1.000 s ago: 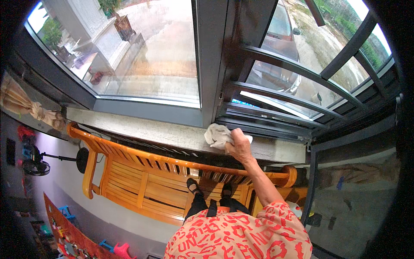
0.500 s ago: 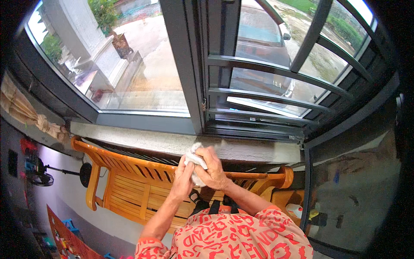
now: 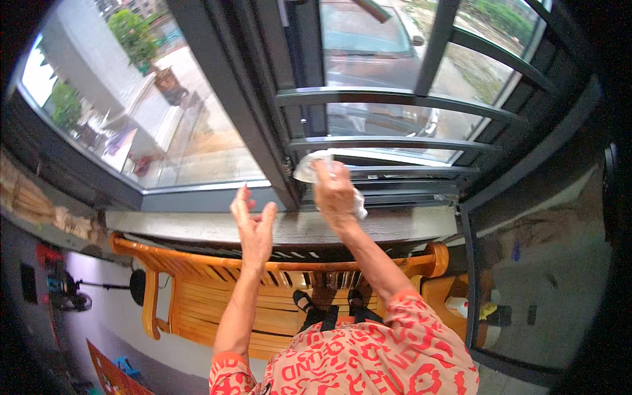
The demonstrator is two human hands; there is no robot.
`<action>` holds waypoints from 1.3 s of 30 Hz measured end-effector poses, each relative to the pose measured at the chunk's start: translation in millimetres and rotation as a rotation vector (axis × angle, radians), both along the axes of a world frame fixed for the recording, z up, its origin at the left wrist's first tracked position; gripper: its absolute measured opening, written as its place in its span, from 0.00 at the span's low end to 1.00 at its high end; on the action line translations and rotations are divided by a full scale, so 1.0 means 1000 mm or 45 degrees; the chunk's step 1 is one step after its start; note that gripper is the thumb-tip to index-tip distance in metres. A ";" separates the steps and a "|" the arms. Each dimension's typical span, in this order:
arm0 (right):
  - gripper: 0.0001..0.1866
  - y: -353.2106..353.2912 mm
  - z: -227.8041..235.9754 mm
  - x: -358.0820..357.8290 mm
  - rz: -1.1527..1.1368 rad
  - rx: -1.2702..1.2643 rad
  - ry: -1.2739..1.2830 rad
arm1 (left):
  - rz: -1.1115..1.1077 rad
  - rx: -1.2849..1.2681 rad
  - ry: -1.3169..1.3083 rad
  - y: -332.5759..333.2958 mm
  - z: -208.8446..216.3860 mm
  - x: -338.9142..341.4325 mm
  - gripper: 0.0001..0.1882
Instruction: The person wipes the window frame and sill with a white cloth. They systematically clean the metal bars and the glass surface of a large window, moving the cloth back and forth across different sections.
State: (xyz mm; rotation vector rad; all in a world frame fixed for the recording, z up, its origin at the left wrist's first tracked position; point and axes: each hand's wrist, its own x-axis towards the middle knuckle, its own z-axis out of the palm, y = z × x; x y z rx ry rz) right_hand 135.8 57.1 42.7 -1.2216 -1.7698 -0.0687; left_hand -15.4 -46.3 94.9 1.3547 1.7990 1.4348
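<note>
A white cloth (image 3: 308, 168) is bunched in my right hand (image 3: 336, 197), its ends sticking out on both sides of the fingers. That hand reaches to the lower bars (image 3: 408, 171) of the dark metal window frame, close to the upright post (image 3: 263, 125). Whether the cloth touches the metal I cannot tell. My left hand (image 3: 254, 227) is raised over the sill, fingers and thumb apart, holding nothing. Nearest to it are the pale sill (image 3: 178, 224) and the lower edge of the left window pane (image 3: 204, 141).
Below me is a slatted wooden bench (image 3: 197, 303), with my feet on it. An opened window sash (image 3: 540, 263) stands at the right. A tied curtain (image 3: 33, 197) hangs at the left, above a black fan (image 3: 66, 289). A car (image 3: 372, 66) is outside.
My hands were together around the white cloth and have come apart. The right hand has carried it up to the window bars; the left has moved left and up, without it.
</note>
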 end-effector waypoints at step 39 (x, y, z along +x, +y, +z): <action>0.31 0.065 -0.052 0.185 -0.795 -0.383 0.904 | 0.083 0.048 0.095 0.095 0.001 0.010 0.56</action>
